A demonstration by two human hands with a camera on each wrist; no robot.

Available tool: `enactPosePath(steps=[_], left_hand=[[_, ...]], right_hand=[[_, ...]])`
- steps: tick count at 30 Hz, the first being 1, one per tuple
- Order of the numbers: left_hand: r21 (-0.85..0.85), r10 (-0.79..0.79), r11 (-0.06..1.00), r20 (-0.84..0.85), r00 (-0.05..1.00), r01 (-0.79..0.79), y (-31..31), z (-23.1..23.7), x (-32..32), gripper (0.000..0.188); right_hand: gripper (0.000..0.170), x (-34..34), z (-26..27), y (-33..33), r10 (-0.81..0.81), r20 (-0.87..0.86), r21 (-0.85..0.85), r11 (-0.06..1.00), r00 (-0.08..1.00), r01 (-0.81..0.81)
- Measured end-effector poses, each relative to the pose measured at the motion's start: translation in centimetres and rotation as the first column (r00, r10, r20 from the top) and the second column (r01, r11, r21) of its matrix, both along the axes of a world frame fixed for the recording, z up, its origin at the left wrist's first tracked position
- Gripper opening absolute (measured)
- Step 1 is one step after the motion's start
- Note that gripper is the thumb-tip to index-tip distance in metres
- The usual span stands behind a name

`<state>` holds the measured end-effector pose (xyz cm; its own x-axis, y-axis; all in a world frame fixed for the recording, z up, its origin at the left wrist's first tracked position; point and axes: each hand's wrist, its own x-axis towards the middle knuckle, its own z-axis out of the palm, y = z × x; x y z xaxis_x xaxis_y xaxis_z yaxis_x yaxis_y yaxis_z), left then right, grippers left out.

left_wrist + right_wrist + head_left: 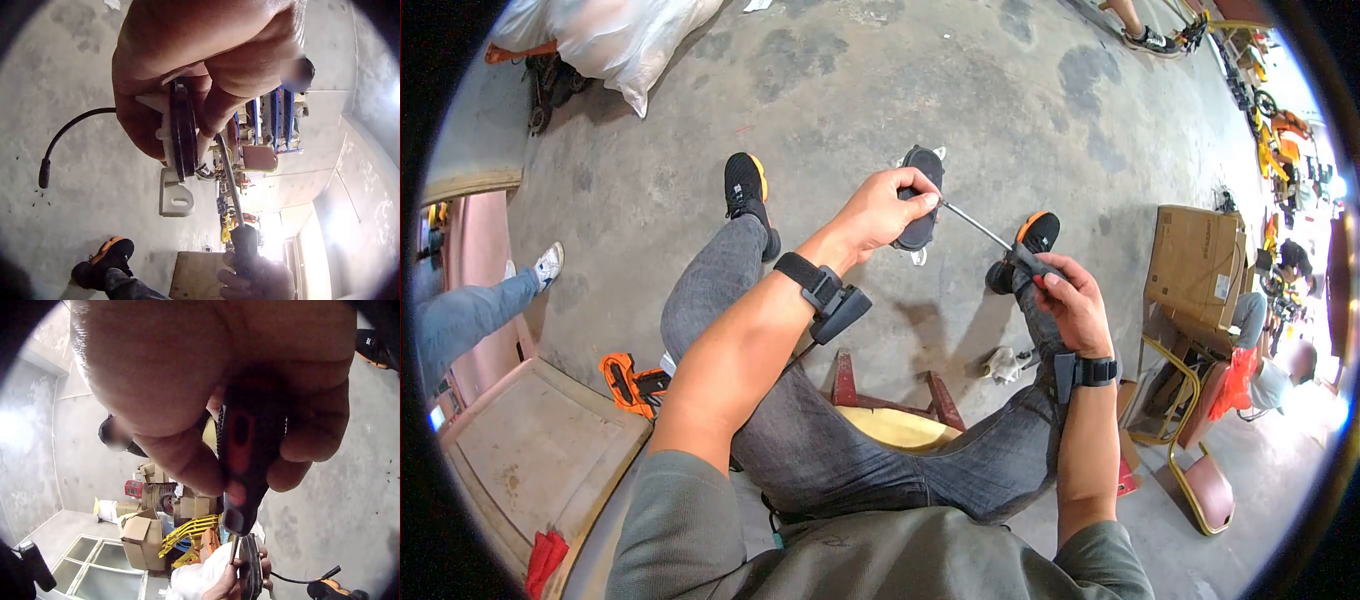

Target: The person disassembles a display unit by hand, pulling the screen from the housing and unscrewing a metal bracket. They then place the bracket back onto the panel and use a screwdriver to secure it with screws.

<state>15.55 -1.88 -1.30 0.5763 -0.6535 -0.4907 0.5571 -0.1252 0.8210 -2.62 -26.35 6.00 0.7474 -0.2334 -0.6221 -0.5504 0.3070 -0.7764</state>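
Observation:
My left hand [875, 215] grips an oval black part [922, 168] with pale slotted tabs [167, 203] at its ends. From this part a short black cable [70, 126] hangs out, ending in a plug. My right hand [1080, 308] holds a screwdriver [978, 226] by its black and red handle [240, 450]. The steel shaft reaches across to the left thumb and forefinger, which pinch at its tip beside the oval part's face. Those fingers hide the very end of the tip. Both hands are up in front of the body, over the spread knees.
A cardboard box [1195, 255] and a pink chair with a gold frame [1208, 490] stand at right. White sacks [615, 45] lie at upper left. An orange part [630, 385] is beside the left leg, near a framed panel [540, 430]. Other people are around the edges.

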Motion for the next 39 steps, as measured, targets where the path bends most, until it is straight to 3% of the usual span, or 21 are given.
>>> enactPosePath(steps=[8, 11, 20, 22, 25, 31, 33, 35, 36, 38, 39], left_hand=[[0.099, -0.043, 0.995, 0.198, 0.979, 0.024, 0.0, 0.2, -0.2, 0.008], [0.136, -0.049, 0.991, 0.271, 0.961, 0.012, 0.0, 0.1, -0.2, 0.008], [0.168, -0.021, 0.985, 0.286, 0.958, -0.029, -0.2, 0.2, -0.5, 0.01], [0.172, -0.024, 0.985, 0.295, 0.955, -0.028, -0.2, 0.1, -0.5, 0.01], [0.18, -0.033, 0.983, 0.284, 0.958, -0.02, -0.2, 0.1, -0.4, 0.01], [0.184, -0.022, 0.982, 0.268, 0.963, -0.029, -0.5, -0.1, -0.5, 0.011], [0.193, -0.029, 0.981, 0.263, 0.964, -0.023, -0.5, -0.1, -0.3, 0.013], [0.132, 0.07, 0.986, 0.241, 0.968, -0.104, -0.7, 0.1, -0.5, 0.034], [0.132, 0.059, 0.987, 0.242, 0.968, -0.093, -0.7, -0.3, -0.7, 0.034], [0.181, 0.156, 0.958, 0.316, 0.936, -0.221, -0.8, -1.3, -0.9, 0.058], [0.179, 0.152, 0.96, 0.318, 0.936, -0.217, -0.9, -1.1, -0.9, 0.058]], right_hand=[[0.029, 0.1, -0.1, 0.0, 0.032, -0.007, -0.034, 0.999, 0.999, -0.032], [0.029, 0.3, 0.0, 0.2, -0.039, -0.025, -0.043, 0.998, 0.999, 0.037], [0.027, -0.1, -0.3, 0.2, -0.041, 0.122, -0.017, 0.999, 0.992, 0.044], [0.027, 0.0, -0.4, 0.4, -0.128, 0.117, -0.089, 0.986, 0.985, 0.139], [0.029, 0.1, -0.6, 0.1, -0.186, 0.124, -0.035, 0.981, 0.975, 0.192], [0.031, 0.5, -0.2, 0.7, -0.108, 0.138, -0.105, 0.987, 0.985, 0.123], [0.032, 0.5, -0.6, 0.1, -0.12, 0.167, -0.088, 0.987, 0.979, 0.136], [0.032, 0.6, -0.6, -0.3, -0.155, 0.191, -0.067, 0.983, 0.969, 0.171], [0.032, 0.6, -0.6, -0.3, -0.166, 0.193, -0.066, 0.981, 0.967, 0.182], [0.033, 0.7, -0.6, -0.4, -0.17, 0.209, -0.077, 0.979, 0.963, 0.19], [0.033, 0.7, -0.6, -0.5, -0.173, 0.205, -0.086, 0.977, 0.963, 0.194]])
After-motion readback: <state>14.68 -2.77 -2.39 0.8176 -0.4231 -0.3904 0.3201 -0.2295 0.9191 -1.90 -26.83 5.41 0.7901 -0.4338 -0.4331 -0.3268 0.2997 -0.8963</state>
